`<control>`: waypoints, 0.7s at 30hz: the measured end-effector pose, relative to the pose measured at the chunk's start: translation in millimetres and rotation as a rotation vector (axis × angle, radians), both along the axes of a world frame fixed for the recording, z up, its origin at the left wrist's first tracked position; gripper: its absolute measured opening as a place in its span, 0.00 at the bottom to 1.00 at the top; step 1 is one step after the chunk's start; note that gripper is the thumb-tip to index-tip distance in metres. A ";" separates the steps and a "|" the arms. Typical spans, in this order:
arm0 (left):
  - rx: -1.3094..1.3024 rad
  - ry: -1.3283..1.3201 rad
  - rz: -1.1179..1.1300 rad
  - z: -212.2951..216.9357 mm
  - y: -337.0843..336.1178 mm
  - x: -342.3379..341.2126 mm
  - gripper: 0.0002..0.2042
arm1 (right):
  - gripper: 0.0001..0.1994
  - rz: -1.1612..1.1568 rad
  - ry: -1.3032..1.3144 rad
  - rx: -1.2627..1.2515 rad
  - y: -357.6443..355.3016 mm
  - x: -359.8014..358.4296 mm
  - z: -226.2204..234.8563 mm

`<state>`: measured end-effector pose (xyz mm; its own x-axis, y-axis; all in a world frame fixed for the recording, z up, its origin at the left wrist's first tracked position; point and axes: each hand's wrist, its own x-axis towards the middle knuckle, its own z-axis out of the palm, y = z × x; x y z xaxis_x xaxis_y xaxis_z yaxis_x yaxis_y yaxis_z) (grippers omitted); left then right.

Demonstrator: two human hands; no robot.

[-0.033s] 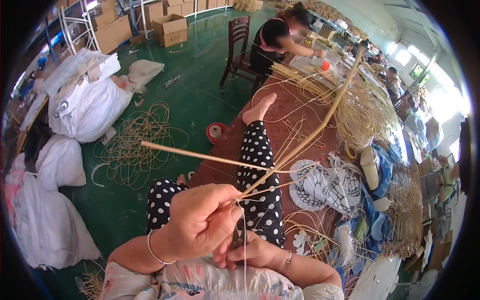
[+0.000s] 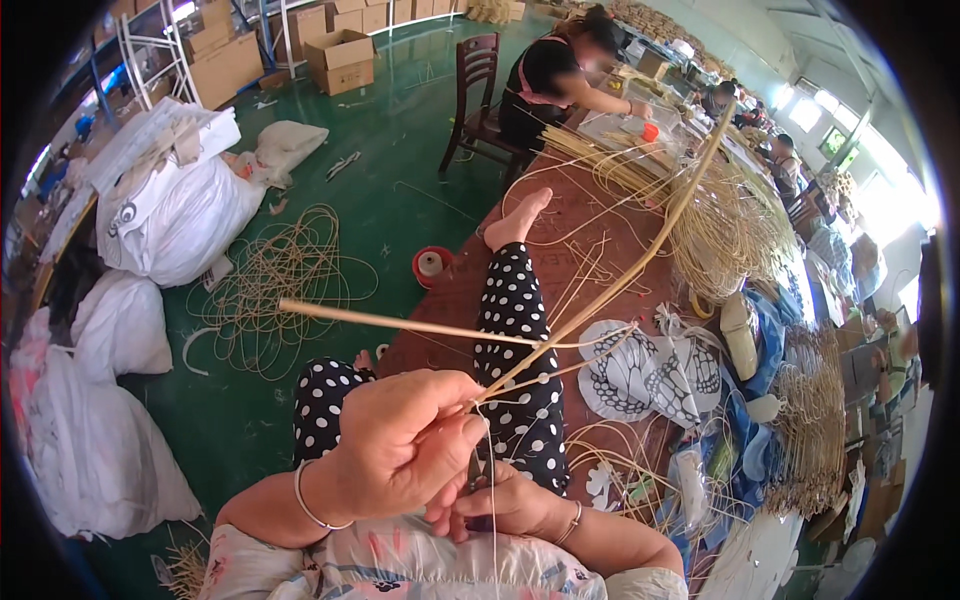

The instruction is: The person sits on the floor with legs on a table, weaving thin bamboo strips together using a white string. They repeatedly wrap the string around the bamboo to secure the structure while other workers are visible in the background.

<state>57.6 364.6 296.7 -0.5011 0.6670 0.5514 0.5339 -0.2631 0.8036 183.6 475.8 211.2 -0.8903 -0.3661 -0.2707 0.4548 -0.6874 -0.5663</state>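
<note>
left hand [image 2: 400,450]: on top, fingers curled and pressed together, pinching the gathered ends of the cane strips just at its 2 o'clock edge
right hand [image 2: 510,505]: tucked under and just right of the left one, fingers closed; it seems to clamp a thin strand that drops straight down toward 6 o'clock, grip partly hidden by the left hand
pinch point: where both hands meet, low centre of the head view; all strips fan out from here
thick cane [image 2: 640,270]: long axis runs from the pinch out to 1 o'clock, bowing up over the table to its far end near the seated person
straight stick [image 2: 400,322]: crosses above the left hand, lying about 9-to-3 o'clock, free end out at 10 o'clock over the floor, other end meeting the thin strips
thin strips [image 2: 590,350]: short, spread toward 2 o'clock just under the thick cane
nearer hand: left hand sits nearest the fan; right hand is below it
legs [image 2: 515,340]: polka-dot trousers stretched toward 12 o'clock under the canes, bare foot on the table
table [image 2: 590,215]: reddish-brown, loose cane lying across it
red tape roll [image 2: 430,265]: on the green floor at 11 o'clock, apart from the stick
wire coil [image 2: 290,280]: on the floor, 10 o'clock
white sacks [image 2: 180,215]: far left
in the way: the leg and patterned cloth [image 2: 640,370] lie under the strips' sweep
</note>
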 end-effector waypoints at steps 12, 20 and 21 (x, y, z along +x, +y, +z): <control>-0.001 0.030 -0.062 -4.2 4.2 4.7 0.14 | 0.20 -0.950 0.969 1.708 30.6 -14.9 55.4; 0.021 0.065 -0.050 -4.9 7.2 6.5 0.15 | 0.19 -1.015 1.006 1.750 28.9 -19.3 52.0; 0.028 0.065 -0.044 -4.8 7.2 6.6 0.15 | 0.19 -1.007 0.999 1.748 28.5 -18.5 52.5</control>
<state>64.2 371.8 292.0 -0.4341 0.6715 0.6005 0.5723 -0.3092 0.7595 165.2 504.3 263.7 -0.5879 0.1737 0.7901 -0.3391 0.8338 -0.4356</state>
